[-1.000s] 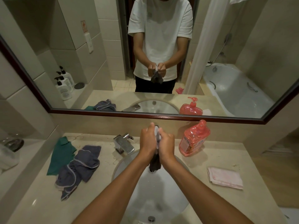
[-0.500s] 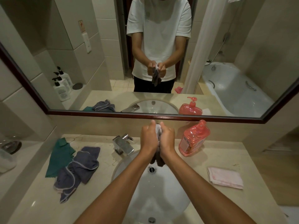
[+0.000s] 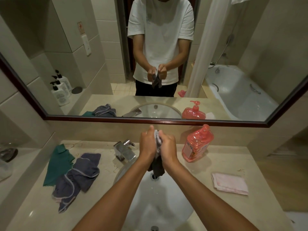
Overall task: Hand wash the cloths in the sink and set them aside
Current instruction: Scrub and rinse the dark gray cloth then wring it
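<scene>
Over the white sink (image 3: 175, 212) I squeeze a wet dark grey cloth (image 3: 158, 167) between both hands. My left hand (image 3: 147, 144) and my right hand (image 3: 167, 146) both grip its bunched upper part, and its dark lower end hangs over the basin. A slate-blue cloth (image 3: 78, 177) lies crumpled on the counter to the left, overlapping a green cloth (image 3: 57, 165). A folded pink cloth (image 3: 230, 183) lies on the counter to the right.
A chrome tap (image 3: 125, 150) stands at the sink's back left. A red soap pump bottle (image 3: 196, 144) stands at the back right. A large mirror (image 3: 250, 72) covers the wall behind. A glass dish (image 3: 6, 154) sits on the left ledge.
Both hands stay over the sink working the grey cloth. The hanging end shortened half a second ago and now hangs lower again.
</scene>
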Available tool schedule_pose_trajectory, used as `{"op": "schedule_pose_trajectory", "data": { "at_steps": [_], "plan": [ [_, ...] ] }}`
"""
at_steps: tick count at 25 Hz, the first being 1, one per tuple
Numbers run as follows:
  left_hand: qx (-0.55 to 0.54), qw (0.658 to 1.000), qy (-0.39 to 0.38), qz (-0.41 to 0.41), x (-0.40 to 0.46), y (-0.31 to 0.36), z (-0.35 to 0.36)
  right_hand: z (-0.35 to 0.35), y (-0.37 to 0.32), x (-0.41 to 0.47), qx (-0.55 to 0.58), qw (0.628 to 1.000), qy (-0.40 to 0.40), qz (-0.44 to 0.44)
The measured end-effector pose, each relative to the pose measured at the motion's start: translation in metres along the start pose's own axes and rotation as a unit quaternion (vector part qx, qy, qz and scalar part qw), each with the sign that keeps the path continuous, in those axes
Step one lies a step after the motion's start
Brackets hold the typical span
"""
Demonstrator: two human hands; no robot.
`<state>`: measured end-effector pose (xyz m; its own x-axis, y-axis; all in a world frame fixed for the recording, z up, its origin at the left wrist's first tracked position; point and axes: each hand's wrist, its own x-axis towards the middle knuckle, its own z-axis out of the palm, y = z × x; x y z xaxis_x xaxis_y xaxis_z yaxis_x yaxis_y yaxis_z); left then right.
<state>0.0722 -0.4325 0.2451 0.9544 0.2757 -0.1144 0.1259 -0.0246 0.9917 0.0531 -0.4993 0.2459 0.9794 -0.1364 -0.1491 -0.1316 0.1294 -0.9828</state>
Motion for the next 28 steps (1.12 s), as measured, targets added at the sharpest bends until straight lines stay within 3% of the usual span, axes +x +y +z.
{"op": "schedule_pose_trajectory", "data": {
  "at_steps": [5, 9, 13, 17, 22, 25, 28],
  "plan": [
    [0.035, 0.997, -0.059, 0.024, -0.006, -0.011, 0.0, -0.01, -0.03, 0.021, -0.05, 0.998, 0.037, -0.026],
    [0.045, 0.999, -0.019, 0.009, -0.003, -0.004, 0.001, -0.005, -0.015, 0.01, -0.153, 0.987, 0.013, -0.052],
    [0.043, 0.998, -0.005, -0.034, 0.0, -0.006, -0.003, -0.004, 0.006, -0.008, -0.132, 0.99, -0.022, -0.043],
    [0.065, 0.997, -0.044, -0.01, -0.01, -0.01, 0.005, -0.008, -0.011, 0.016, -0.111, 0.992, 0.042, -0.03],
    [-0.035, 0.999, 0.001, -0.042, 0.003, -0.002, -0.003, 0.0, 0.018, -0.002, -0.07, 0.997, -0.033, -0.029],
    [-0.154, 0.983, -0.049, -0.086, 0.0, -0.004, -0.01, -0.005, 0.023, 0.001, 0.022, 0.998, -0.044, 0.036],
    [-0.202, 0.971, -0.115, -0.057, -0.004, -0.008, -0.014, -0.012, 0.011, 0.014, 0.113, 0.992, -0.026, 0.059]
  ]
}}
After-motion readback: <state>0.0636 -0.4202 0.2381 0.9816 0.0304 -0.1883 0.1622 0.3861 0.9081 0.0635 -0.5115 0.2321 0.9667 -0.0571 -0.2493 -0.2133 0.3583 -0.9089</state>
